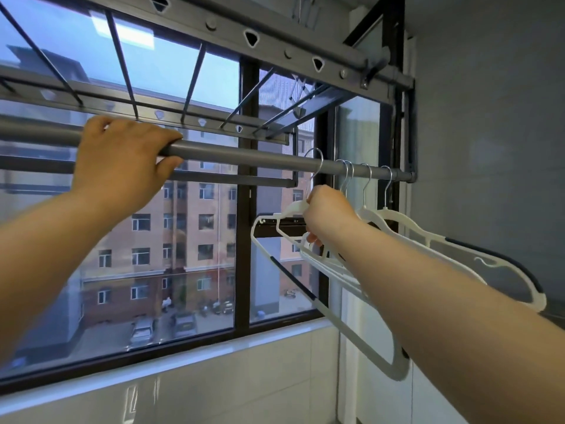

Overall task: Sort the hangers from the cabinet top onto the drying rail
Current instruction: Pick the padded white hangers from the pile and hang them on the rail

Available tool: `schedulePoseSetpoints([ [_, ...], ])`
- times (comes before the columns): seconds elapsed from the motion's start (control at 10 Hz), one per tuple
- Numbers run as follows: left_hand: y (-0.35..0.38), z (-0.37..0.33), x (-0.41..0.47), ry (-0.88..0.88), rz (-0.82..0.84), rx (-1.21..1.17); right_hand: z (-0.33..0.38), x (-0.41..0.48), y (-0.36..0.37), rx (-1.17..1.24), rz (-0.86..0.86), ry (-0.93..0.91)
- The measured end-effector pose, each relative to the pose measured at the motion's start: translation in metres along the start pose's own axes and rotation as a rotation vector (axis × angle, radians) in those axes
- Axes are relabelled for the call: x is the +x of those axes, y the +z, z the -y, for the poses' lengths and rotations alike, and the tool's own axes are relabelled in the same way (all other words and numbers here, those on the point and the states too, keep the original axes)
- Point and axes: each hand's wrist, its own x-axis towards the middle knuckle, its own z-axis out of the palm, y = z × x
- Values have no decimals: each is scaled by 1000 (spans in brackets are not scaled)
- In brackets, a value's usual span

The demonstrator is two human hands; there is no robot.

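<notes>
your left grip (122, 160) is wrapping round the grey drying rail (244, 157), fingers lying over the top and thumb curling beneath, well to the left of the hangers. your right grip (328, 215) is closing round the neck of a white hanger (289, 211), holding it just below its wire hook. that hook is tilting and crossing the rail near the right end; whether it is sitting fully on the rail cannot be told. the hanger's body is slanting down and towards you, and a dark non-slip strip is showing on one long arm below the grip. how many hanger frames the right grip is holding cannot be told, as white arms are overlapping there. just to the right, the hung hangers (400, 223) are dangling from the rail by their wire hooks, packing close together near the wall (489, 148). the upper rack (275, 36) is running above the rail, and the window (183, 240) is standing behind both
</notes>
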Motion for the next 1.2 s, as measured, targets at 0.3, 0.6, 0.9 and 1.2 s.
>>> schedulePoseSetpoints([
  [0.3, 0, -14, -4, -53, 38, -18, 3, 5, 3, -245, 116, 22],
  [0.6, 3, -37, -2, -57, 136, -46, -62, -18, -35, -552, -69, -31],
  [0.9, 3, -44, 4, -133, 189, -34, -81, -28, -25, -493, 58, 42],
  [1.2, 0, -44, 2, -126, 217, -35, -75, -34, -25, -647, -20, -58],
])
